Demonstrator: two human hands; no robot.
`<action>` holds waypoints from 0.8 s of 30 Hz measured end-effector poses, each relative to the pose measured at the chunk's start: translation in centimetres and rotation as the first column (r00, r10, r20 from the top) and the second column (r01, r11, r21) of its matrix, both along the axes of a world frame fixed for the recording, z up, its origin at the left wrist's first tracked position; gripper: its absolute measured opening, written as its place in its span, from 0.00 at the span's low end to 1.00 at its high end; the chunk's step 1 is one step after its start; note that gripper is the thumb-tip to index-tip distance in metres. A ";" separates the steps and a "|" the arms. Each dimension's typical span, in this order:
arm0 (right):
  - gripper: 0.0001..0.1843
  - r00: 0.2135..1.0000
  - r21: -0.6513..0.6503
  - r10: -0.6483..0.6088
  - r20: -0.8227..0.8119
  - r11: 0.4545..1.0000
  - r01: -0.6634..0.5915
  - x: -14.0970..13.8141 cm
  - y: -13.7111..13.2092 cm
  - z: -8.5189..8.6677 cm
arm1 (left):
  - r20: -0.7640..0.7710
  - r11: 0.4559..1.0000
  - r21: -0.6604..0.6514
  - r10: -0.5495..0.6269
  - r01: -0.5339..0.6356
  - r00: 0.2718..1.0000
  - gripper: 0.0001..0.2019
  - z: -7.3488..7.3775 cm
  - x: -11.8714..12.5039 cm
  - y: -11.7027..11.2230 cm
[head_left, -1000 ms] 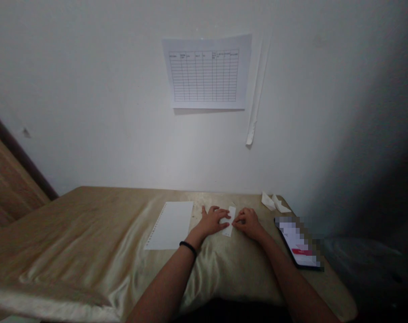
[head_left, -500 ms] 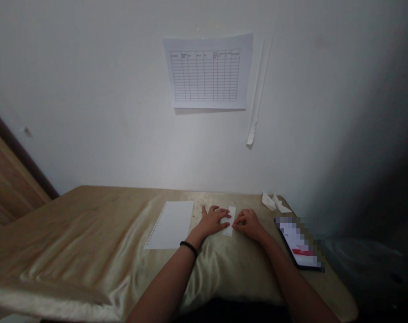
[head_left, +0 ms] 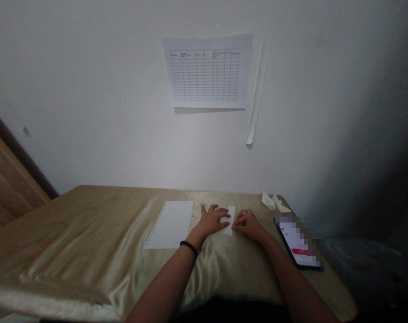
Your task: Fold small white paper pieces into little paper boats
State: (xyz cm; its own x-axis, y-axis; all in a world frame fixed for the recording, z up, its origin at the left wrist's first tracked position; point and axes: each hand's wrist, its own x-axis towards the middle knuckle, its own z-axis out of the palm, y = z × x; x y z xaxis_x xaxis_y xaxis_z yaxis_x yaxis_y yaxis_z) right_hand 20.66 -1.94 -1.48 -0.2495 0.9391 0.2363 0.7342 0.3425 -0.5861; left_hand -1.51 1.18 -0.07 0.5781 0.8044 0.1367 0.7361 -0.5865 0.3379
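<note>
A narrow folded strip of white paper point(head_left: 231, 218) lies on the cloth-covered table, with small punched holes near its front end. My left hand point(head_left: 213, 220) rests on its left side, fingers spread, the fingertips touching the paper. At the strip's right edge is my right hand point(head_left: 249, 224), its fingers curled and its thumb and forefinger pinched together against the edge. Whether a bit of the paper sits inside that pinch is too small to make out. Left of my left hand lies a white loose-leaf sheet point(head_left: 172, 224) with holes along its left side.
Folded white paper boats point(head_left: 274, 202) stand at the table's back right corner. A phone point(head_left: 300, 244) with a lit, partly blurred screen lies near the right edge. The shiny beige tablecloth point(head_left: 89, 242) is wrinkled. A printed table point(head_left: 207, 74) and a paper strip point(head_left: 254, 116) hang on the wall.
Almost nothing differs. My right thumb and forefinger have shifted very slightly toward me along the strip's right edge; my left hand stays in place.
</note>
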 end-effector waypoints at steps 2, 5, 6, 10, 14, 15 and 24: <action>0.06 0.998 -0.026 0.071 -0.002 0.997 -0.071 0.0 -0.2 0.1 | 0.004 1.000 0.005 0.000 0.000 1.000 0.17 0.0 0.0 0.0; 0.05 0.994 -0.039 0.107 -0.013 0.993 -0.108 0.0 -0.4 0.2 | 0.000 1.000 -0.001 0.001 -0.001 1.000 0.17 0.0 0.0 0.0; 0.05 0.996 -0.036 0.088 -0.022 0.995 -0.089 -0.1 -0.4 0.3 | -0.005 1.000 -0.005 0.004 -0.004 1.000 0.17 0.1 0.1 -0.1; 0.07 0.998 -0.025 -0.007 -0.069 1.000 0.006 0.0 -0.3 0.1 | -0.020 1.000 -0.003 0.006 -0.006 1.000 0.18 0.2 0.0 -0.1; 0.07 0.993 -0.064 0.072 -0.089 0.995 -0.078 0.2 -0.2 0.0 | -0.014 1.000 0.003 -0.004 0.004 1.000 0.17 0.1 0.1 0.0; 0.06 0.992 -0.072 0.091 -0.091 0.993 -0.098 0.3 -0.2 0.0 | -0.010 1.000 0.005 -0.005 0.005 1.000 0.17 0.1 0.1 0.0; 0.07 0.983 -0.022 0.051 -0.176 0.998 -0.056 0.3 -0.1 0.1 | 0.005 0.995 0.067 0.076 -0.076 0.997 0.16 -0.1 0.0 0.1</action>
State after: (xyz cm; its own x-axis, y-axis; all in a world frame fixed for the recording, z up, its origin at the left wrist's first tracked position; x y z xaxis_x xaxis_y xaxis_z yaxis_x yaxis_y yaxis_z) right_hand 20.98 -1.99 -1.38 -0.2561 0.9323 0.2555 0.6004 0.3606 -0.7138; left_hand -1.50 1.27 -0.17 0.5154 0.8348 0.1935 0.7786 -0.5505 0.3013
